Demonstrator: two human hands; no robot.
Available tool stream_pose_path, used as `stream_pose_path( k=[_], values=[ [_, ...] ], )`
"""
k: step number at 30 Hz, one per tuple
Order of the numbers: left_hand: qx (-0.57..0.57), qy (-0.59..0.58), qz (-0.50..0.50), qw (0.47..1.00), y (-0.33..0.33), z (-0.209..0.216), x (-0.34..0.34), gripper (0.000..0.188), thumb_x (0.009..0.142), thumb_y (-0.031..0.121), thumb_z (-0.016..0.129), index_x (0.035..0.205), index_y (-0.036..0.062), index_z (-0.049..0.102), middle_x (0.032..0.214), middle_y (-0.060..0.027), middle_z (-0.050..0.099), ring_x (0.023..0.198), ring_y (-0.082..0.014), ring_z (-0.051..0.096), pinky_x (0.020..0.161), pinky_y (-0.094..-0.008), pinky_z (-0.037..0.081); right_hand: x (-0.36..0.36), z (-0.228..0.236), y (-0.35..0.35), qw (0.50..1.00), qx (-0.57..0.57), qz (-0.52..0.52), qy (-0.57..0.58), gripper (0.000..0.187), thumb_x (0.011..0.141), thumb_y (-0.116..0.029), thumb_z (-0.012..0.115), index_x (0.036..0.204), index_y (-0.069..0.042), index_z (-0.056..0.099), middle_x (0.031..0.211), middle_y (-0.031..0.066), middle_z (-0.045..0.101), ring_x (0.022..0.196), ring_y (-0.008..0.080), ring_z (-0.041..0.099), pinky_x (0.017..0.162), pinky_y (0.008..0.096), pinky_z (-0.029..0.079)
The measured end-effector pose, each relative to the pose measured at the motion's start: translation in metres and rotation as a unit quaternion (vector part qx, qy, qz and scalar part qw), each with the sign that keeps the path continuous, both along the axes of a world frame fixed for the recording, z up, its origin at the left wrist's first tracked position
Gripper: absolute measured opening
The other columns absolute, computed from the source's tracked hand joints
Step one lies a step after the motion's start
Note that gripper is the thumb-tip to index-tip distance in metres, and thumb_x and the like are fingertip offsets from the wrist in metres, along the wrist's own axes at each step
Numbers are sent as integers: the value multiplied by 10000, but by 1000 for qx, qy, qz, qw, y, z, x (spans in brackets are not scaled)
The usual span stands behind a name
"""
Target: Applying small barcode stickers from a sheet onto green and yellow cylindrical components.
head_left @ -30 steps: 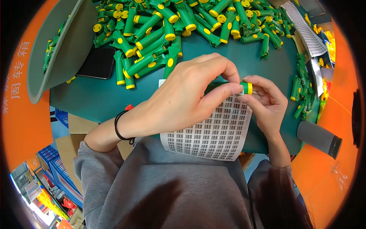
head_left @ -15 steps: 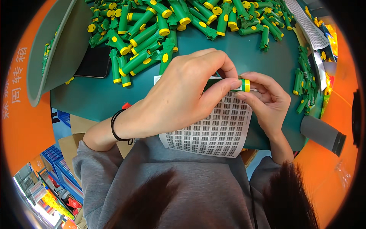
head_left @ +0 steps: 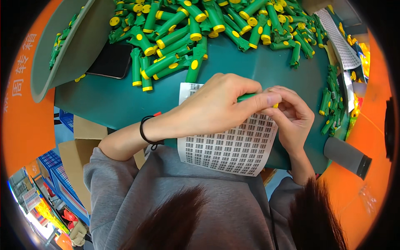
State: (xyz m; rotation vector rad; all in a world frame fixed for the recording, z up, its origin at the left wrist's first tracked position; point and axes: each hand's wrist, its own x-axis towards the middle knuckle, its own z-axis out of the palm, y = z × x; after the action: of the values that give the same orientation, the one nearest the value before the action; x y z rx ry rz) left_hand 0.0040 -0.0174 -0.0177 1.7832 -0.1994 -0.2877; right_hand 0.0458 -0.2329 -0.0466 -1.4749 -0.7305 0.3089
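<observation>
A small green plastic tube with a yellow end (head_left: pixel 246 97) is held between my two hands, mostly hidden by the fingers. My left hand (head_left: pixel 218 106) closes round it from the left, its thumb pressed along the yellow end. From the right, the fingertips of my right hand (head_left: pixel 295 116) pinch that same end. Beneath both hands lies a white sheet of small printed stickers (head_left: pixel 227 152), curving down over the table's near edge. Whether a sticker is between the fingers, I cannot tell.
A heap of similar green tubes (head_left: pixel 168 62) covers the far side of the green table (head_left: pixel 125 102). More tubes (head_left: pixel 331 102) lie at the right, near a grey cylinder with a black end (head_left: pixel 348 157). A grey bin (head_left: pixel 79 54) and a black phone (head_left: pixel 110 62) are at the left.
My left thumb has slid over the tube's yellow end and now covers most of it. The tube shows less between my hands. The whole view has shifted slightly.
</observation>
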Motion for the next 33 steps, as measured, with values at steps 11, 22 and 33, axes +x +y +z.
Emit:
stream_pose_path(
  k=[11, 22, 33],
  values=[
    [426, -500, 357, 664, 147, 40, -12, 247, 833, 38, 690, 1074, 84, 720, 1097, -64, 716, 984, -235, 665, 781, -335, 511, 13, -4, 18, 909, -330, -69, -245, 133, 829, -135, 792, 926, -48, 763, 817, 33, 656, 898, 195, 563, 923, 340, 391],
    [368, -458, 111, 802, 50, -49, -43, 276, 737, 176, 733, 1006, 121, 757, 1056, 7, 678, 943, -205, 600, 873, -386, 476, 14, -5, 10, 946, -289, -40, -142, 79, 865, -75, 757, 925, -27, 776, 824, 9, 704, 867, 147, 532, 834, 296, 390],
    [407, -506, 93, 755, 53, -55, -48, 282, 736, 166, 706, 1010, 130, 765, 1068, 32, 682, 931, -174, 603, 878, -366, 478, 16, -6, 11, 955, -272, -43, -110, 87, 854, -89, 770, 915, -28, 780, 788, 10, 672, 863, 154, 536, 820, 297, 397]
  ],
)
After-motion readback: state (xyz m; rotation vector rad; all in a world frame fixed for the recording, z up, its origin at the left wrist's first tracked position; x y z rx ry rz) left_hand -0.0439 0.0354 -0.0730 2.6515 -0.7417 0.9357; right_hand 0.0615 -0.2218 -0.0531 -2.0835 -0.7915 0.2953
